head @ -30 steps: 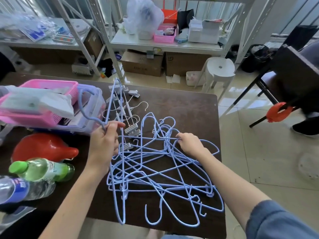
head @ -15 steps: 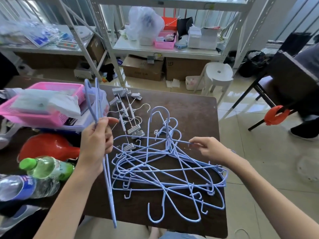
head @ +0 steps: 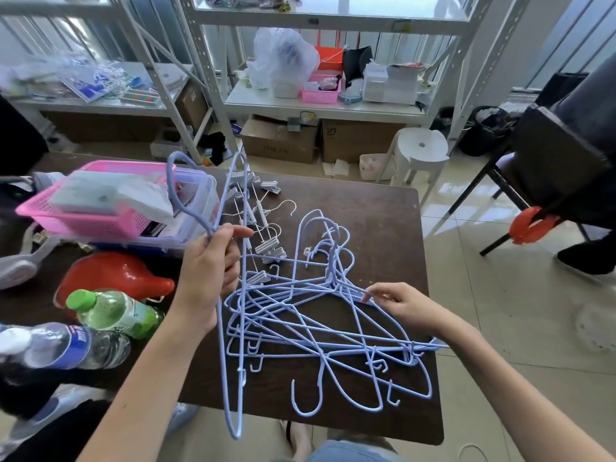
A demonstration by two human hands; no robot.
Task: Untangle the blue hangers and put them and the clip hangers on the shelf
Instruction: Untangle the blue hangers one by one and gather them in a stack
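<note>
Head view: the dark brown wooden bench (head: pixel 383 211) fills the frame, the white metal shelf (head: pixel 326 106) well behind it across the tiled floor. On the bench lies the tangled pile of thin blue wire hangers (head: pixel 320 325), hooks poking toward the near edge. Beyond it, the small white clip hangers (head: pixel 263 225) sit beside the pink plastic basket (head: pixel 86 215). The left hand (head: pixel 210 271) grips one lifted blue hanger (head: pixel 233 328) at its neck, hanging upright off the near edge. The right hand (head: pixel 396 303) pinches a wire at the pile's right shoulder. Best, I'd say, to pin the pile and draw the lifted one straight up, watching hooks. Room is open to the right; bottles and basket crowd the left.
</note>
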